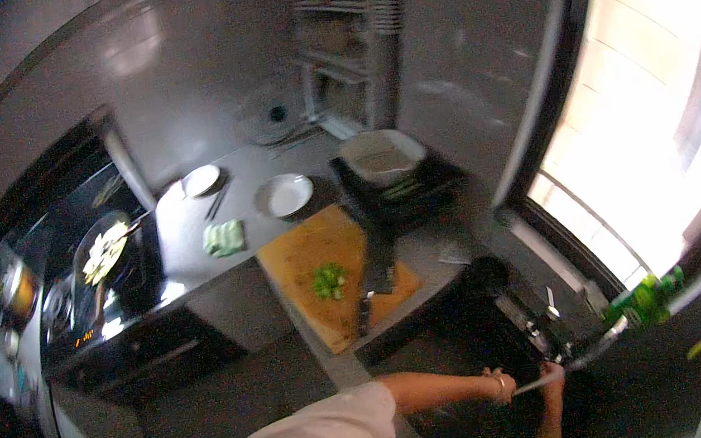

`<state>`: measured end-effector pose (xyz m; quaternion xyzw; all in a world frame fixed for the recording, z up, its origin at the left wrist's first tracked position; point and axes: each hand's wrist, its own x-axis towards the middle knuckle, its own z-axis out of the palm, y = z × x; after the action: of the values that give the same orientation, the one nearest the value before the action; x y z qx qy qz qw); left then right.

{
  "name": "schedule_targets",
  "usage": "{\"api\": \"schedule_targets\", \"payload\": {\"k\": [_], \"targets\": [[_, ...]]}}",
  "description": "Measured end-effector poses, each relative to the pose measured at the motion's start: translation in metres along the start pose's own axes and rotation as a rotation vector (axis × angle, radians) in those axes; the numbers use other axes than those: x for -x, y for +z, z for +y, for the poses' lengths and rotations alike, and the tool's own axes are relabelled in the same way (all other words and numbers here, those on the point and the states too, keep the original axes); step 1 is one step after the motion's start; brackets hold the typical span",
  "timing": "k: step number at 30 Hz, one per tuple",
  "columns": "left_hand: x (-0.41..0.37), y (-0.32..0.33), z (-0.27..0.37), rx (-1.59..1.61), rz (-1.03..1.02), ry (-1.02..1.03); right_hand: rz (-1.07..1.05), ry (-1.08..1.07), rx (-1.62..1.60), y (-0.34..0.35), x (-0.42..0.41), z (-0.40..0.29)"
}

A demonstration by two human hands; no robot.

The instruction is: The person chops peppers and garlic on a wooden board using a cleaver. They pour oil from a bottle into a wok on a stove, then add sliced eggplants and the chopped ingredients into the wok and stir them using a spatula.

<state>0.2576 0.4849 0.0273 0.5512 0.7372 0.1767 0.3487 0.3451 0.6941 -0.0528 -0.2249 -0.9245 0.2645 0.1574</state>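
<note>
Over the dark sink [452, 426], my left hand [502, 385] is closed at one end of a thin pale utensil [531, 386]. My right hand [552, 374] grips its other end, close to the faucet [537, 334]. Blur hides what kind of utensil it is and whether water runs. To the left of the sink, chopped green vegetables [329, 282] lie on a wooden cutting board [290, 249]. A cleaver [377, 263] rests across the board, its dark handle towards the sink.
A frying pan [104, 248] with pale food sits on the cooktop [143, 258]. White bowls [285, 195], a folded green cloth [224, 238] and a white basin [382, 155] stand on the counter. Green bottles [642, 300] line the windowsill beside the sink.
</note>
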Motion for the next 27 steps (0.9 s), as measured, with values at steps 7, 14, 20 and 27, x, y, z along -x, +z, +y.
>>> {"api": "schedule_targets", "payload": {"k": [7, 14, 20, 27], "targets": [[0.085, -0.081, 0.025, -0.2, 0.026, 0.052, -0.405, 0.33, -0.462, -0.076, -0.025, -0.136], [0.106, -0.067, -0.069, 0.228, 0.257, -0.145, -0.479, 0.303, -0.823, -0.068, 0.062, -0.245], [0.312, -0.097, -0.119, -0.12, 0.518, -0.514, -0.434, 0.455, -0.201, -0.009, 0.08, -0.255], [0.555, -0.044, -0.176, -0.133, 0.624, -0.883, -0.151, -0.415, -0.366, 0.077, 0.066, -0.431]]}}
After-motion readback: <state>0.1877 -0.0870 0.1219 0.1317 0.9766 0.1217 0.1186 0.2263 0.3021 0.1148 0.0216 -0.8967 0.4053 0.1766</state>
